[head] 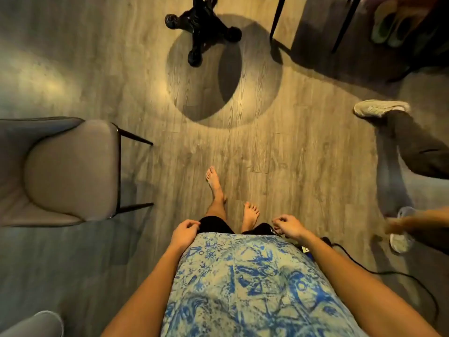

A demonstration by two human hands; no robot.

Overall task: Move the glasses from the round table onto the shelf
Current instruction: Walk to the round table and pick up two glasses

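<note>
no glasses anywhere in sight, and no shelf either; the head camera looks straight down at the floor, so i can't say where the glasses sit just now. the nearest thing to the task is the black pedestal base [201, 30] at the top, with a round shadow [223, 69] spread on the wood floor [291, 154] beneath it, which i'd take for the foot of the round table, its top out of view or see-through; i can't tell which. the person stands a little way short of it, barefoot, one foot [213, 183] set ahead of the other as if mid-step. the left hand [185, 231] hangs at the hem of the blue patterned shirt [243, 276], fingers loosely curled with nothing in them; the right hand [288, 226] does the same on the other side, half-curled and empty. that makes sense for someone walking, arms free at the sides and no load to steady. a padded grey chair [70, 171] stands off to the left, clear of the path. on the right a second person's leg and pale sneaker [379, 108] reach in, and a black cable [388, 273] trails on the floor by the right arm, something to step around. by my guess the fetching hasn't started yet.
</note>
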